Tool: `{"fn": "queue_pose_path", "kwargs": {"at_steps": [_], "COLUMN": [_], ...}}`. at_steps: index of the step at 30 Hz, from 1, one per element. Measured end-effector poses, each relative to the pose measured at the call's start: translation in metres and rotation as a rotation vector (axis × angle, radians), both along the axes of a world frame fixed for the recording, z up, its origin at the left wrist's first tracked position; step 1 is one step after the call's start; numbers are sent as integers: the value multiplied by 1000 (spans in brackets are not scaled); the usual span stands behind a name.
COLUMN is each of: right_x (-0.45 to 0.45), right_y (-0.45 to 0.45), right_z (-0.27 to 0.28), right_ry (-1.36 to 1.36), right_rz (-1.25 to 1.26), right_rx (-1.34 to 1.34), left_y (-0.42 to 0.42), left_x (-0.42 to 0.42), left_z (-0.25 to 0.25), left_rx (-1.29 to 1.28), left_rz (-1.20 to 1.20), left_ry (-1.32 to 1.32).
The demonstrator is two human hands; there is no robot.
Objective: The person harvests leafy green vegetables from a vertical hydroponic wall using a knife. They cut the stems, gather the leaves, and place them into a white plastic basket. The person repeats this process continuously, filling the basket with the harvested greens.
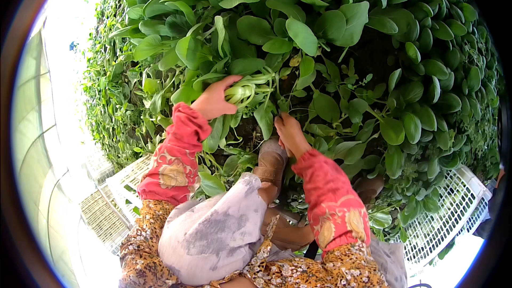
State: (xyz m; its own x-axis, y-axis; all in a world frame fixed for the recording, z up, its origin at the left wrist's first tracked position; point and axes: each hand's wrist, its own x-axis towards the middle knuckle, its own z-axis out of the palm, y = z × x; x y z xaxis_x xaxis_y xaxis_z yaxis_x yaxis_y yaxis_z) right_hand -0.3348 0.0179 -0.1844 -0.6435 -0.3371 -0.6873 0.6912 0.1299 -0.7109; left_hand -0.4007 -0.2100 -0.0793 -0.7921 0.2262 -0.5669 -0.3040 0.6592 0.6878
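Note:
My left hand (216, 98) is curled around a bunch of leafy greens (242, 91), bok choy by its look, with pale green stalk bases showing between thumb and fingers. Its broad leaves spread out to either side of the hand. To the right and lower, my right hand (291, 131) is down among the plants just above the toe of a brown shoe (272, 164). Its fingers are curled in; whether they grip something is hidden by the hand itself. A single leaf (264, 120) hangs between the two hands.
Dense rows of leafy greens (304, 36) grow ahead and to the right. Smaller weeds (344, 84) grow among them. White plastic crates stand at the lower left (106, 212) and lower right (444, 212). Translucent sheeting (34, 128) curves along the left side.

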Motion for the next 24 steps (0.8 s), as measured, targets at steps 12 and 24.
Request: {"fn": "queue_pose_path", "kwargs": {"at_steps": [12, 24], "right_x": [-67, -31], "right_y": [18, 221], "right_z": [53, 100], "right_ry": [-15, 561], "right_rz": [-328, -111], "right_rx": [-525, 496], "left_y": [-13, 34], "left_x": [-3, 16], "left_z": [32, 52], "left_rx": [739, 983], "left_rz": [248, 160], "left_ry": [-464, -402]}}
